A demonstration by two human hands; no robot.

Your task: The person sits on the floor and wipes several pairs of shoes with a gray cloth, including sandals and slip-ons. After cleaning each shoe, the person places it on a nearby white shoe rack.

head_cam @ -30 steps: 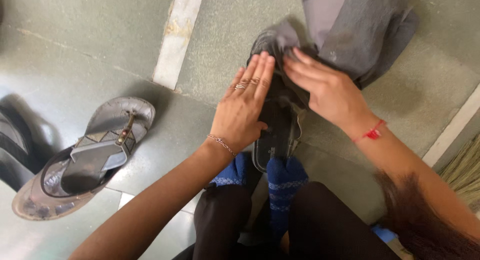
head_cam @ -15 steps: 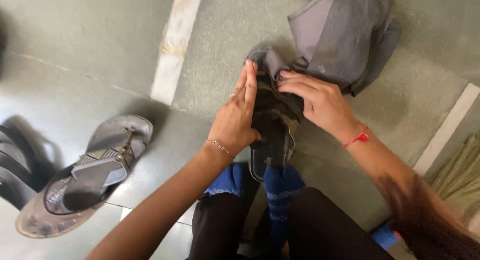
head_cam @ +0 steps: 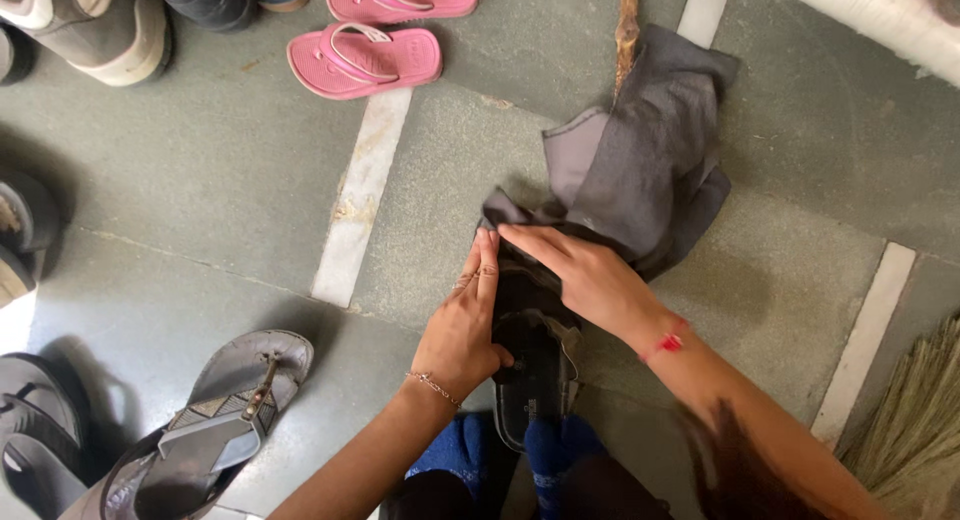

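Observation:
A black sandal (head_cam: 535, 380) lies on the grey tiled floor in front of my blue-socked feet (head_cam: 548, 450). My left hand (head_cam: 465, 320) holds its left edge, fingers straight and together along the side. My right hand (head_cam: 585, 275) presses a corner of a grey cloth (head_cam: 640, 170) onto the sandal's front part. The rest of the cloth trails away over the floor behind the sandal. The sandal's toe is hidden under the cloth and my fingers.
A worn grey sandal (head_cam: 205, 430) lies at lower left, with dark sandals (head_cam: 30, 420) beside it. Two pink flip-flops (head_cam: 365, 55) and other shoes (head_cam: 90, 15) sit at the top left. A wooden stick (head_cam: 627, 25) lies beyond the cloth, a straw broom (head_cam: 915, 430) at right.
The view has tilted up and pulled back, bringing the pink flip-flops and other shoes into sight. My right hand has slid slightly along the sandal with the cloth; my left hand keeps its hold.

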